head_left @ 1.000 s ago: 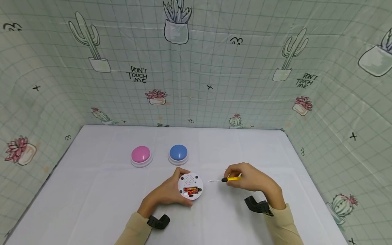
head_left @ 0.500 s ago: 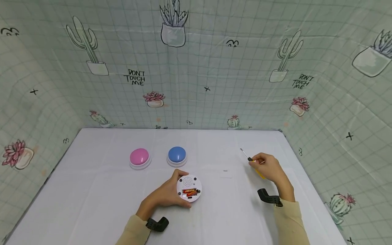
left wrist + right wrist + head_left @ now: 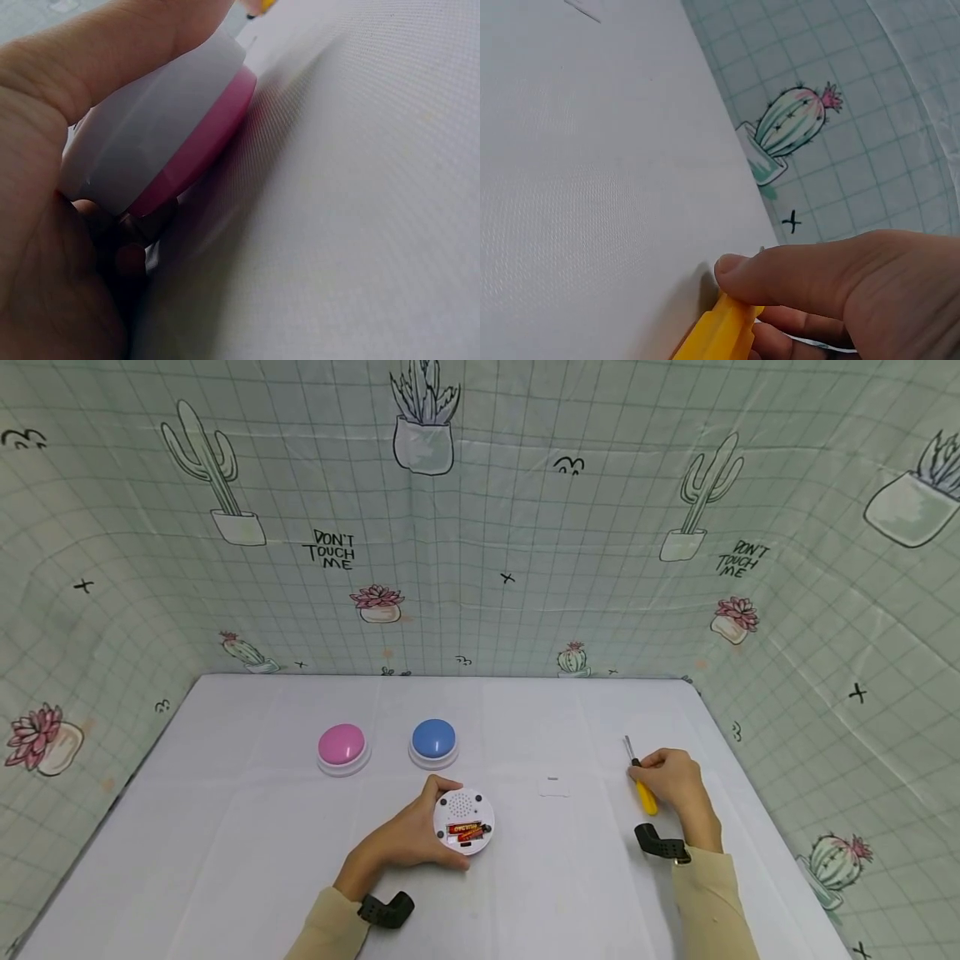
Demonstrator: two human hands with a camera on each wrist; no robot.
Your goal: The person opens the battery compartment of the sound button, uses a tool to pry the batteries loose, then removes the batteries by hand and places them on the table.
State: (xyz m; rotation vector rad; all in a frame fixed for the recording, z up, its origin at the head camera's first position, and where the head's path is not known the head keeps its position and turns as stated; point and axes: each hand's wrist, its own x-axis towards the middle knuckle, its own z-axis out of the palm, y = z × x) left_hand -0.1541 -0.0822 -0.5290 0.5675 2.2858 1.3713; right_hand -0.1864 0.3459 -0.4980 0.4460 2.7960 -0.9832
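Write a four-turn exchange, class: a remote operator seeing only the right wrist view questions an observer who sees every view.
Operator: I see the right hand gripping a yellow handle. What does the left hand hold?
Observer: A round white device, with batteries showing on its upturned base.
Operator: And what is on its other side, toward the tabletop?
Observer: A pink dome; the left wrist view shows it.

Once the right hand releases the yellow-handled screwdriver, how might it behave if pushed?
The screwdriver should feel stiff, as its metal shaft looks straight. Nudged, it would probably swivel, being long and slender. Angular edges on its yellow handle may curb rolling.
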